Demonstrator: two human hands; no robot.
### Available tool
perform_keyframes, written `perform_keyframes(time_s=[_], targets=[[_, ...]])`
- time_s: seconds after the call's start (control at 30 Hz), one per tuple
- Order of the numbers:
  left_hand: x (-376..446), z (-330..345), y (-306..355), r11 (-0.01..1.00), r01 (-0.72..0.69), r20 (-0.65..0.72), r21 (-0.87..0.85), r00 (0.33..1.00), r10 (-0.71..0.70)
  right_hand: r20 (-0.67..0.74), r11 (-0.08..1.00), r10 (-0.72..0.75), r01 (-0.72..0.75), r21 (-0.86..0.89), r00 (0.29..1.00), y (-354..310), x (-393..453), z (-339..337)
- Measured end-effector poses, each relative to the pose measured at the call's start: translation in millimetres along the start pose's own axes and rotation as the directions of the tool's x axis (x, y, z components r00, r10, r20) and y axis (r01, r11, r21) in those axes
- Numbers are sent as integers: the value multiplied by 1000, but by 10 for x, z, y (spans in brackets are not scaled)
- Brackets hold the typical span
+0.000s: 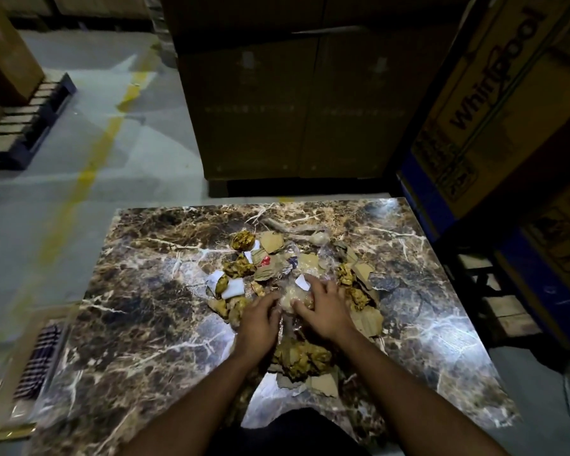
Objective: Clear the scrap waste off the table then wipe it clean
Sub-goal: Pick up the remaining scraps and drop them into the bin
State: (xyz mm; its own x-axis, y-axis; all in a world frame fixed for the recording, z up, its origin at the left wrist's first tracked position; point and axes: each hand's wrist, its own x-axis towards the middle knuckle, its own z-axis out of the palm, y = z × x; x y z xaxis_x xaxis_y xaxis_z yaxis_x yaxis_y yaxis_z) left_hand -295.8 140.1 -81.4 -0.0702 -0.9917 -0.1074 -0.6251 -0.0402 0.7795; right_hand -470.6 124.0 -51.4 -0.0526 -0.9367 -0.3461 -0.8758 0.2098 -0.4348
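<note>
A heap of scrap waste [297, 268] lies in the middle of the brown marble-patterned table [139, 311]: torn cardboard pieces, crumpled yellow-brown wads, white scraps and clear plastic film. My left hand [259, 319] and my right hand [323, 307] rest side by side on the near part of the heap, fingers curled around a crumpled wad of clear plastic [297, 299] between them. More crumpled scraps [305, 358] lie between my forearms.
A checked cloth [37, 363] lies off the table's left edge. Tall cardboard boxes [293, 103] stand behind the table and a Whirlpool carton [494, 103] at the right. A pallet [23, 126] sits on the concrete floor at far left.
</note>
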Motion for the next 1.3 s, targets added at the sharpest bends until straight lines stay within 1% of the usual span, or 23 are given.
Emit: perform_keyframes(time_s=[0.1, 0.2, 0.27, 0.3, 0.33, 0.37, 0.43, 0.63, 0.7, 0.73, 0.83, 0.87, 1.0, 1.1, 1.17, 1.23, 1.3], targets=[[76, 104, 71, 990, 61, -32, -128, 997, -66, 13, 993, 29, -30, 115, 1000, -27, -7, -6], [91, 169, 219, 938, 191, 11, -289, 981, -196, 0, 968, 53, -51, 244, 999, -22, -10, 29], [86, 228, 304, 916, 219, -4, -337, 972, -235, -16, 933, 78, -67, 353, 997, -22, -18, 77], [85, 267, 330, 893, 229, -8, -388, 968, -251, -25, 920, 84, -67, 387, 996, -23, -25, 105], [69, 273, 399, 848, 260, 21, -462, 959, -283, -33, 912, 87, -67, 404, 996, -43, -43, 121], [69, 275, 456, 781, 285, 51, -555, 950, -309, -42, 909, 87, -62, 413, 995, -58, -55, 137], [92, 261, 491, 676, 320, 91, -664, 932, -352, -49, 901, 89, -60, 431, 995, -93, -70, 147], [110, 299, 388, 567, 322, 118, -758, 923, -367, -39, 885, 46, -22, 465, 998, -102, -111, 104], [153, 338, 327, 544, 326, 127, -773, 920, -371, -57, 861, 32, 1, 509, 998, -136, -156, 97], [123, 267, 427, 552, 325, 126, -767, 921, -367, -61, 840, 26, 11, 543, 998, -183, -187, 84], [83, 180, 570, 626, 267, 50, -733, 939, -341, -39, 747, 17, 13, 665, 999, -315, -238, 123], [71, 160, 599, 634, 260, 35, -728, 938, -345, -36, 713, 23, 9, 701, 999, -359, -252, 134], [53, 113, 605, 598, 248, 39, -762, 940, -340, -45, 635, 36, 12, 772, 998, -464, -316, 132], [35, 57, 639, 520, 237, 34, -821, 929, -368, -7, 626, 21, -7, 780, 1000, -462, -305, 116], [16, 26, 681, 474, 192, 0, -859, 927, -375, 6, 603, 13, -13, 798, 1000, -490, -294, 72], [1, 2, 707, 412, 148, -26, -899, 921, -388, 8, 572, 20, -18, 820, 1000, -541, -293, 28], [6, -9, 713, 374, 148, -20, -916, 912, -410, -11, 547, 55, -20, 837, 998, -587, -299, 19]])
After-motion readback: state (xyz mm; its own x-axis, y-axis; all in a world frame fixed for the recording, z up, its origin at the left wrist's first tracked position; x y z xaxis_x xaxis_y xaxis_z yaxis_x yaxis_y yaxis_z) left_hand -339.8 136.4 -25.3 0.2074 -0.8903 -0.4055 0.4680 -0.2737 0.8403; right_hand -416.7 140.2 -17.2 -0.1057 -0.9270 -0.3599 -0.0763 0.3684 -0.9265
